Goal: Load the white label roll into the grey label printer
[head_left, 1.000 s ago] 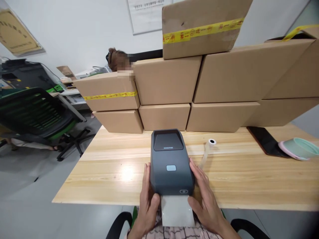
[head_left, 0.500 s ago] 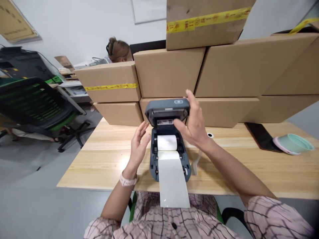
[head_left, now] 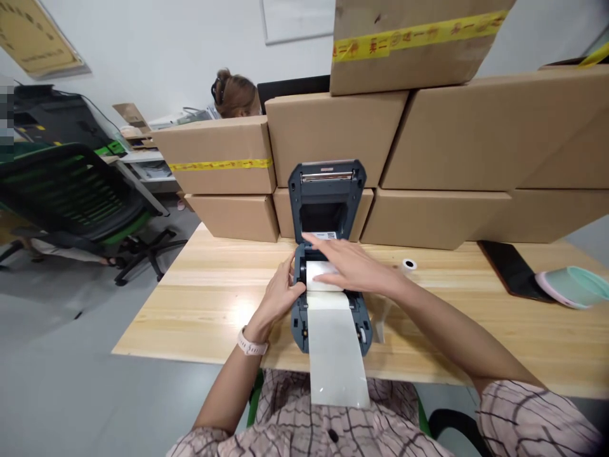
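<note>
A dark grey label printer [head_left: 299, 324] lies on the table with its lid [head_left: 328, 165] raised. Inside sits a white roll of labels [head_left: 320, 270], and its strip [head_left: 335, 355] runs out over the front toward my lap. My left hand [head_left: 280, 293] grips the printer's left side, thumb over the rim beside the roll. Above the roll is my right hand [head_left: 354, 265], fingers stretched out flat; its thumb lies across the roll and hides part of it. Whether the right hand presses on the roll, I cannot tell.
Stacked cardboard boxes [head_left: 333, 133] stand behind the printer. On the right are a black phone [head_left: 511, 270] and a mint-green cup [head_left: 578, 285] lying over. A small white roll [head_left: 409, 264] stands near my right wrist. Another person [head_left: 235, 95] is behind the boxes.
The printer's lid has swung from half raised to fully back. My right hand has left the lid and come down over the roll. My left hand has closed on the printer's side.
</note>
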A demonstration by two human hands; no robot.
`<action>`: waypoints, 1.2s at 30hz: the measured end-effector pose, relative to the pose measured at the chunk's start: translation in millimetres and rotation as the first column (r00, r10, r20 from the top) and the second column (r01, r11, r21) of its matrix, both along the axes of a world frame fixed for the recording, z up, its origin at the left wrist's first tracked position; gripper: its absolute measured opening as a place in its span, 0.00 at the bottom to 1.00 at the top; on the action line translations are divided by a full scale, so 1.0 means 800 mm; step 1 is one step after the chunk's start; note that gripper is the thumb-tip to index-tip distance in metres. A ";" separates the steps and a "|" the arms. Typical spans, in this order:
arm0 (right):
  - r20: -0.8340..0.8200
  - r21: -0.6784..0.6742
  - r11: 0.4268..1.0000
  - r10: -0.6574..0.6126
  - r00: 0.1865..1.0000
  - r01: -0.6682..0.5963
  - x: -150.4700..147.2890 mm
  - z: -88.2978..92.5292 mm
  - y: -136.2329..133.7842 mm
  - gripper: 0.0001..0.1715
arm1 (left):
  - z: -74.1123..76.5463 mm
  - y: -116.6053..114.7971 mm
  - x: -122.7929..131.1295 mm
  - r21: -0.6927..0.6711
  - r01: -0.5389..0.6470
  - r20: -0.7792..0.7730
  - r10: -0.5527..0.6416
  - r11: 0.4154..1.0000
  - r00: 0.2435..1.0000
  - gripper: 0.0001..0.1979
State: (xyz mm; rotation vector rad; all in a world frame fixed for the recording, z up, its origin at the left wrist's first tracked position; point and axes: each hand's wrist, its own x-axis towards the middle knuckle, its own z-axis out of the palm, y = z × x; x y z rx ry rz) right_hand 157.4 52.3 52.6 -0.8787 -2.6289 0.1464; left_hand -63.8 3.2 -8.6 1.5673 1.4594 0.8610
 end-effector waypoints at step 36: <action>-0.334 -0.682 0.712 -0.508 0.794 0.168 0.195 -0.070 0.047 0.44 | 0.011 -0.004 0.001 0.000 0.074 -0.100 -0.073 0.997 0.992 0.37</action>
